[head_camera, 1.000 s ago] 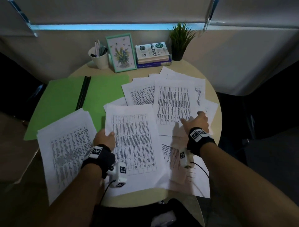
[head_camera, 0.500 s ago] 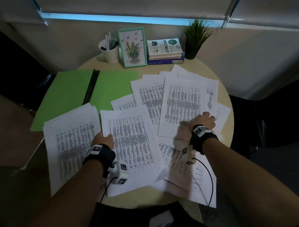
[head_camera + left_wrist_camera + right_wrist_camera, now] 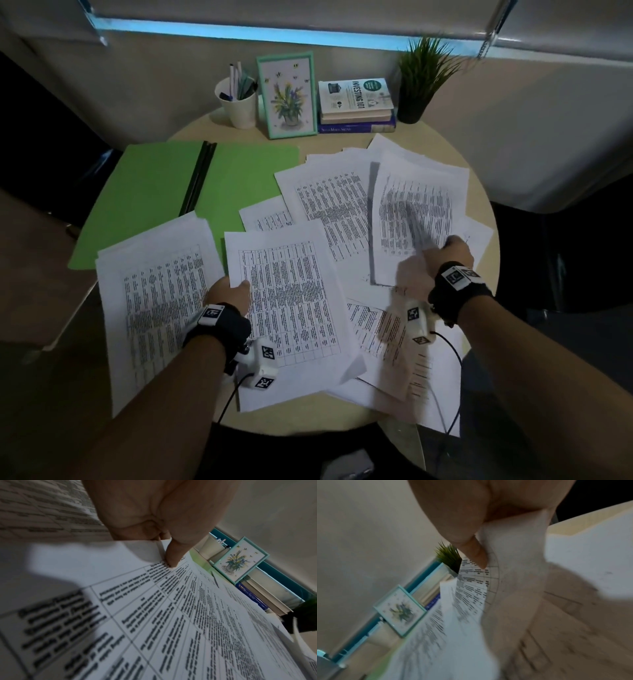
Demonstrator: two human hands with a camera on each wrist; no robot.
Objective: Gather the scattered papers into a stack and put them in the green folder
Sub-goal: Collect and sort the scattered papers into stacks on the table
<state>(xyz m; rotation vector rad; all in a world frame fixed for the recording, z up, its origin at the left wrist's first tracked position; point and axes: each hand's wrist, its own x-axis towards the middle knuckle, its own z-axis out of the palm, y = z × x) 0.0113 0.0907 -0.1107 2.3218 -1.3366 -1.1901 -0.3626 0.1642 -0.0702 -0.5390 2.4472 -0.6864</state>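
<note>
The green folder (image 3: 154, 192) lies open at the table's back left. Printed white papers are spread over the table. My left hand (image 3: 236, 287) pinches the left edge of the middle sheet (image 3: 291, 301); in the left wrist view the thumb (image 3: 171, 557) lies on top of that sheet (image 3: 180, 615) and the fingers curl beneath it. A thicker pile (image 3: 157, 301) lies left of that hand, overlapping the folder's front edge. My right hand (image 3: 448, 245) pinches the near edge of a sheet (image 3: 414, 212) on the right and holds it raised and bent; the thumb (image 3: 477, 555) presses on it (image 3: 513, 574).
Along the back of the round table (image 3: 479, 192) stand a white cup with pens (image 3: 239, 102), a framed flower picture (image 3: 287, 96), a stack of books (image 3: 356, 106) and a potted plant (image 3: 421, 78). Several sheets (image 3: 428, 383) overhang the front right edge.
My right hand has closed on the right-hand sheet and lifted its near edge off the table. My left hand has shifted onto the middle sheet's left edge and pinched it.
</note>
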